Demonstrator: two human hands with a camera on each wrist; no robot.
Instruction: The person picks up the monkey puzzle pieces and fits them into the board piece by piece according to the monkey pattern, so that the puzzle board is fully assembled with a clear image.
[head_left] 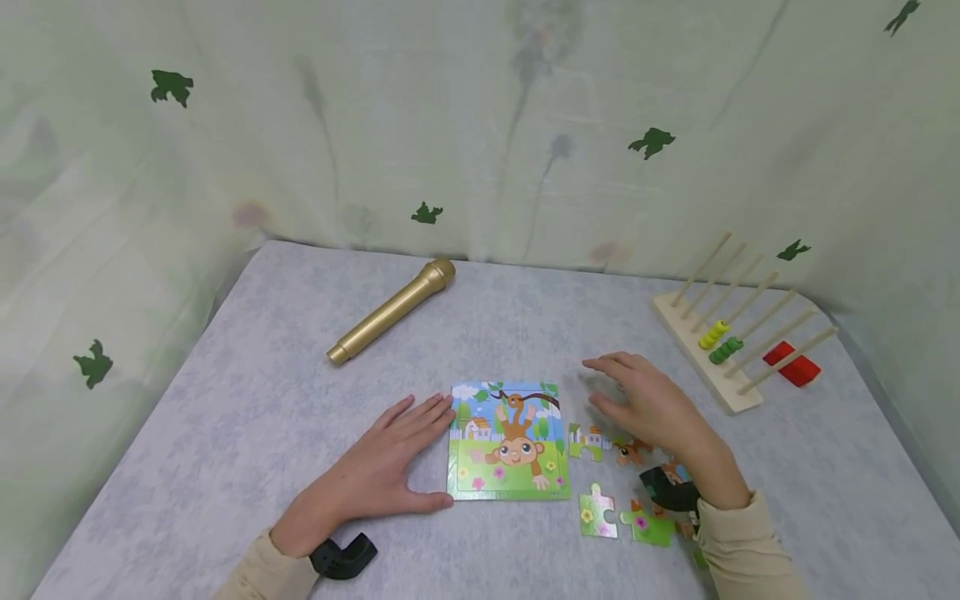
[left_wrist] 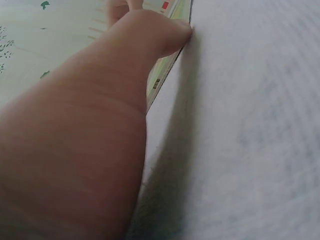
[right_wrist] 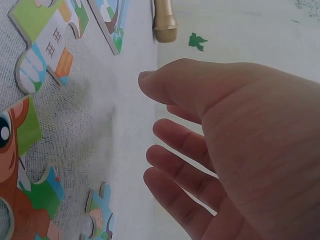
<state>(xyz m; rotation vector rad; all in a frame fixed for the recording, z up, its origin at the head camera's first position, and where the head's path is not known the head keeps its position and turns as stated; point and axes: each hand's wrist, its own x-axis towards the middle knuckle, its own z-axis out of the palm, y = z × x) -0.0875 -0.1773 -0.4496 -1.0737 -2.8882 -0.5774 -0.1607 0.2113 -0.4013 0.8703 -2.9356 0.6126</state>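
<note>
A square puzzle board [head_left: 510, 442] printed with an upside-down monkey lies flat on the table. My left hand [head_left: 390, 462] rests at its left edge, fingers straight and thumb near the lower left corner. In the left wrist view the thumb [left_wrist: 172, 37] lies along the board's edge. My right hand [head_left: 652, 404] hovers above the table right of the board, fingers apart and loosely bent, holding nothing. Beneath and beside it lie loose jigsaw pieces: a house piece [head_left: 588, 442], a flower piece [head_left: 597, 512] and a green piece [head_left: 648, 527]. The right forearm hides some of the others.
A gold toy microphone [head_left: 390, 312] lies at the back left. At the right stands a wooden peg rack [head_left: 705, 354] with yellow beads [head_left: 712, 335] and green beads [head_left: 726, 350]. Red blocks [head_left: 793, 364] sit behind it. A patterned curtain [head_left: 480, 125] hangs beyond the table [head_left: 217, 417].
</note>
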